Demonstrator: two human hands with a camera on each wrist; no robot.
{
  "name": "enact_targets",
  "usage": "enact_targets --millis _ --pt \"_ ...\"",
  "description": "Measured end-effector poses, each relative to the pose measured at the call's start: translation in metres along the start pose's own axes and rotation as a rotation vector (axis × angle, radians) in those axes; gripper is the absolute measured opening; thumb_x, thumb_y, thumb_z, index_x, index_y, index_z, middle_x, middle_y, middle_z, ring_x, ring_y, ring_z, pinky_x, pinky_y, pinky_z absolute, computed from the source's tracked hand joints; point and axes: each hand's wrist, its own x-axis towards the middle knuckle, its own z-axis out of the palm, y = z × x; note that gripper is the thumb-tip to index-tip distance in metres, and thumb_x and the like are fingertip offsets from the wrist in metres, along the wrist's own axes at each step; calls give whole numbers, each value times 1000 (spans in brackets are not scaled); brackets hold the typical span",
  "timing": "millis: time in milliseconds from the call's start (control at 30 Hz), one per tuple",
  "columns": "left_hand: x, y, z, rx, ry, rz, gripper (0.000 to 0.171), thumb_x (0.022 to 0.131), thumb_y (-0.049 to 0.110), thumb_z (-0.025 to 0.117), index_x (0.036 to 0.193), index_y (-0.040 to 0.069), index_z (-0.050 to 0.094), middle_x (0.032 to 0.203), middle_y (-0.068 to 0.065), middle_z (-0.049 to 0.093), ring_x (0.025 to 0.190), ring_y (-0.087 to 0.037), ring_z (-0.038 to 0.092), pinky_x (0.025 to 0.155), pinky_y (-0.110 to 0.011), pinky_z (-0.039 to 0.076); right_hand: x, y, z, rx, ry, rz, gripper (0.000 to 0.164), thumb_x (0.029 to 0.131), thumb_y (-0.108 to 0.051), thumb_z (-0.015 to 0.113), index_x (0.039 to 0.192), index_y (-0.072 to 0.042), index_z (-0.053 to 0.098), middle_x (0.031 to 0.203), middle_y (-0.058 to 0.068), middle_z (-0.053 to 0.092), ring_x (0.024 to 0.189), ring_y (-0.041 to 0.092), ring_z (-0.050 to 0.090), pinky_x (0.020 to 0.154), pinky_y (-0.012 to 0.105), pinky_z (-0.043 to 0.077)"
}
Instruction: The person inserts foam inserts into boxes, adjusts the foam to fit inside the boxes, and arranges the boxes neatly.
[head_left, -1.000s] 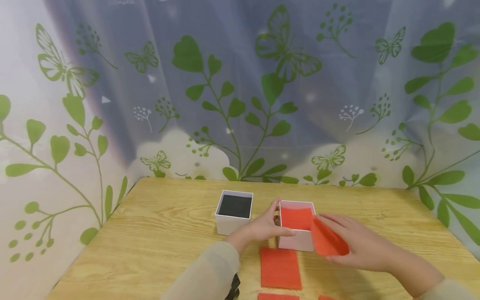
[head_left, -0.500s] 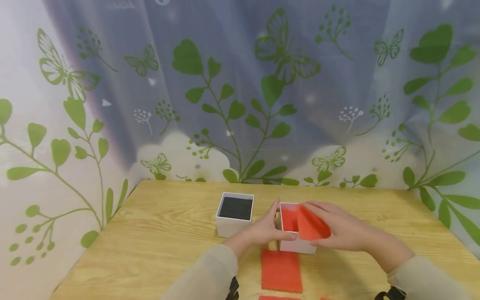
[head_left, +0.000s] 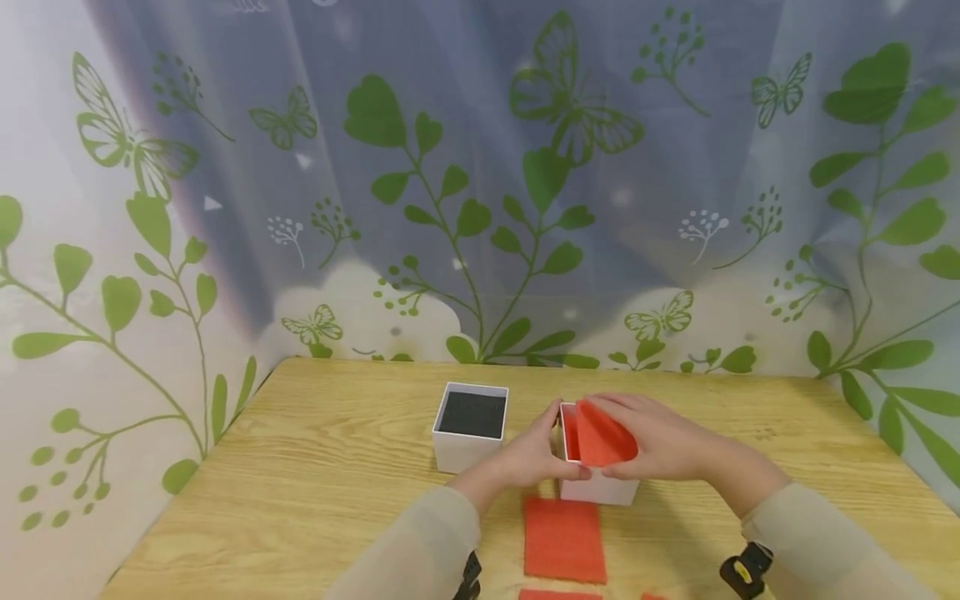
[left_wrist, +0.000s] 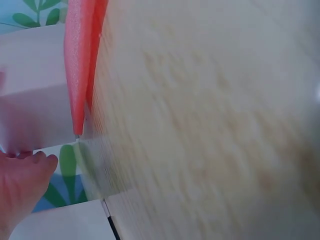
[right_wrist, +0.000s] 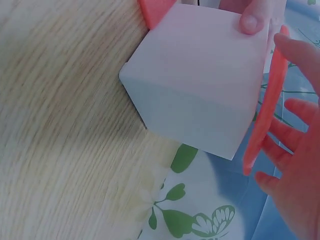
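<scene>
A white square box [head_left: 600, 490] stands on the table, with red cloth visible inside. My left hand [head_left: 527, 454] grips its left side, thumb on the front wall near the rim. A bent red cloth square [head_left: 604, 437] is pinched between the thumb and fingers of my right hand [head_left: 667, 437], right over the box opening and covering most of it. The right wrist view shows this held square [right_wrist: 268, 102] edge-on beside the box rim. Another red cloth square [head_left: 564, 542] lies flat on the table in front of the box.
To the left stands a second white box [head_left: 465, 452] with a black cloth piece [head_left: 471, 415] inside. More red pieces [head_left: 558, 595] show at the bottom edge of the head view. A leaf-patterned curtain [head_left: 480, 208] hangs behind the wooden table [head_left: 315, 450].
My right hand has moved left with the red cloth square, from beside the box's right wall to over its opening. The left hand has stayed on the box.
</scene>
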Motion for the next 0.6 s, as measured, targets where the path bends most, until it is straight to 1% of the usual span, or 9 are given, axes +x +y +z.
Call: enact_targets --millis 100,267,367,533,600 --pt "1 1 1 1 -9 20 104 72 32 81 149 13 13 144 -3 34 127 -21 37 103 -44 31 2 0 0 9 -3 -11 81 77 -40 73 141 -4 39 139 15 41 123 36 40 93 54 39" --pt "1 2 0 -16 -18 57 89 72 28 81 141 19 25 134 2 42 119 -16 42 100 -40 34 10 2 1 21 0 -26 79 75 -35 75 139 -4 41 138 14 43 123 35 40 92 52 40" --pt "2 2 -1 -17 -21 66 85 73 27 81 138 22 28 131 4 43 117 -15 42 99 -39 35 14 2 2 27 -8 -27 80 74 -35 76 139 -4 41 138 14 43 122 35 41 91 50 41" --pt "3 0 -1 -23 -25 68 88 72 25 82 140 21 26 131 4 43 120 -16 40 100 -39 34 19 4 1 58 -42 -10 84 74 -36 77 141 -3 39 138 17 42 123 36 40 91 50 41" --pt "2 0 -1 -25 -22 53 96 72 27 82 145 19 20 137 1 40 125 -18 37 102 -40 32 20 5 1 75 -61 -2 85 74 -36 77 141 -2 38 138 18 41 122 37 40 90 49 41"
